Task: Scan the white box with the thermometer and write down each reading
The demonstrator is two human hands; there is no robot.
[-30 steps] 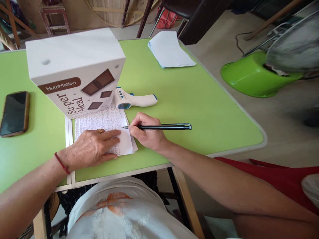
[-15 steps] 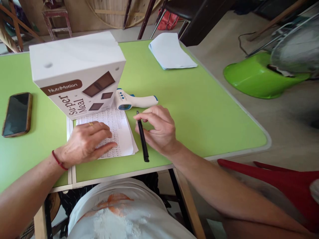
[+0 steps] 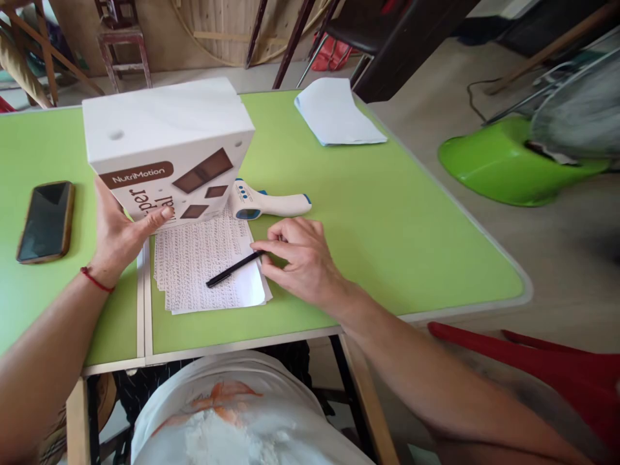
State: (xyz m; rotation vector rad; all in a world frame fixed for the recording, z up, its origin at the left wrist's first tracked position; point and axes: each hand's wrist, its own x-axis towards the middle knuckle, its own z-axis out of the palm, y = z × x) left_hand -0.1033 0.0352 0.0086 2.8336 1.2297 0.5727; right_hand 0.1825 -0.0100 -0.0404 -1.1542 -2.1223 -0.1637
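Observation:
My left hand (image 3: 121,236) grips the lower left corner of a white NutriMotion box (image 3: 167,123), its thumb across the printed front and its other fingers hidden behind. The box stands upright over the top end of the written sheets of paper (image 3: 194,258). A black pen (image 3: 235,269) slants over those sheets, its upper end pinched by the fingertips of my right hand (image 3: 300,258). Just beyond that hand lies a white and blue infrared thermometer (image 3: 266,201), close to the box's right side.
A phone (image 3: 46,221) lies on the green table (image 3: 387,245) at the left. Folded white paper (image 3: 339,113) is at the far edge. A green stool (image 3: 513,161) and a red chair (image 3: 533,361) stand to the right.
My left hand has left the sheets and taken hold of the box. In my right hand the pen has swung from pointing towards me to lying across the sheets.

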